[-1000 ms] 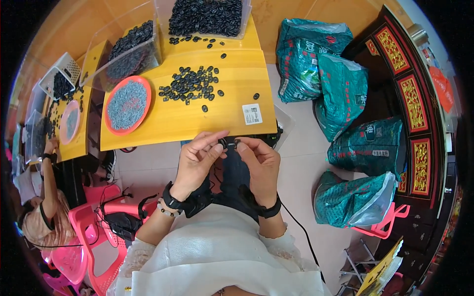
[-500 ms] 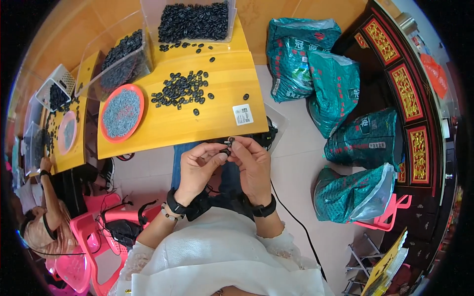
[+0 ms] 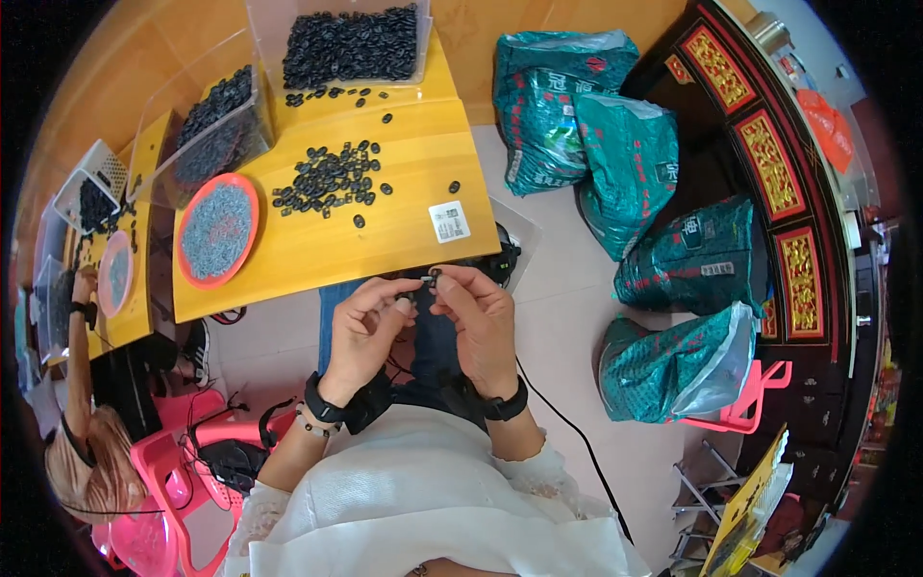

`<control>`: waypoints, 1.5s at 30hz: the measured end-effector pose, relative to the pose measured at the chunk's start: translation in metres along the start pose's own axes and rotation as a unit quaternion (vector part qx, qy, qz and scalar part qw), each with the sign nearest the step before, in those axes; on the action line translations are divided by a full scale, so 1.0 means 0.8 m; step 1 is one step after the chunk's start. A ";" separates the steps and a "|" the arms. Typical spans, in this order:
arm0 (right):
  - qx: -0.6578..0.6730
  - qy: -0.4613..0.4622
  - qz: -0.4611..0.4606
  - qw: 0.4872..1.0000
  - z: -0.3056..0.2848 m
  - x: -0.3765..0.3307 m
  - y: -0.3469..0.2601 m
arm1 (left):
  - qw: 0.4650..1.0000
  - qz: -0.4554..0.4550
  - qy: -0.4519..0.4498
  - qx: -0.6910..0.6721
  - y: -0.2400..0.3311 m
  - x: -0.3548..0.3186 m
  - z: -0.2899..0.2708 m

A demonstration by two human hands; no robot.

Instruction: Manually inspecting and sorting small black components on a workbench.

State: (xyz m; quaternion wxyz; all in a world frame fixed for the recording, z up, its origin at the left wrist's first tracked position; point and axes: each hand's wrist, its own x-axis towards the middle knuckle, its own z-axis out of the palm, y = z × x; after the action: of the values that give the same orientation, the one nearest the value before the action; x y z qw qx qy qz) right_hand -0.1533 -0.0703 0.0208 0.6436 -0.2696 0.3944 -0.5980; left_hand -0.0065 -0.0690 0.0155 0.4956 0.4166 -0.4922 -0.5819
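Note:
Both of my hands meet just past the front edge of the yellow table [image 3: 346, 252]. My right hand [image 3: 481, 332] pinches a small black oval plastic part [image 3: 435, 277] between thumb and forefinger. A tiny silvery, screw-like pin [image 3: 426, 280] shows at that part, between the fingertips of the two hands. My left hand [image 3: 361, 337] is closed too, its forefinger reaching to the pin; a dark piece [image 3: 411, 297] sits by its thumb tip. Loose black oval parts [image 3: 332, 178] lie heaped on the table. Left of them stands an orange-rimmed plate [image 3: 254, 216] of small grey screw-like pieces.
Clear bins [image 3: 423, 48] of black parts stand at the back. On the left, a co-worker's hand [image 3: 85, 285] is near a pink plate [image 3: 127, 252] and a white basket [image 3: 120, 171]. Green sacks [image 3: 630, 163] line the right floor. A pink chair [image 3: 154, 452] is behind left.
The view has shifted slightly, so the scene sits farther left. My fingertips have drawn a little apart, and the silvery pin shows more plainly between them.

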 end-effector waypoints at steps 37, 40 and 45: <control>-0.036 -0.009 -0.045 0.998 -0.012 -0.015 0.010 | 0.986 -0.120 -0.109 -0.027 -0.043 0.006 -0.004; -0.012 -0.009 -0.054 0.998 -0.014 -0.012 0.020 | 0.987 -0.108 -0.104 -0.059 -0.033 0.002 0.012; -0.023 0.010 -0.055 0.998 -0.013 -0.013 0.021 | 0.978 -0.141 -0.081 -0.131 -0.025 -0.003 0.027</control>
State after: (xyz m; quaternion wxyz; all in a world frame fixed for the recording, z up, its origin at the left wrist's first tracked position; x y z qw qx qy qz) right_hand -0.1523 -0.0563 0.0033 0.5994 -0.2997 0.3990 -0.6259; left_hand -0.0309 -0.0628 -0.0006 0.4174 0.3647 -0.3865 -0.7371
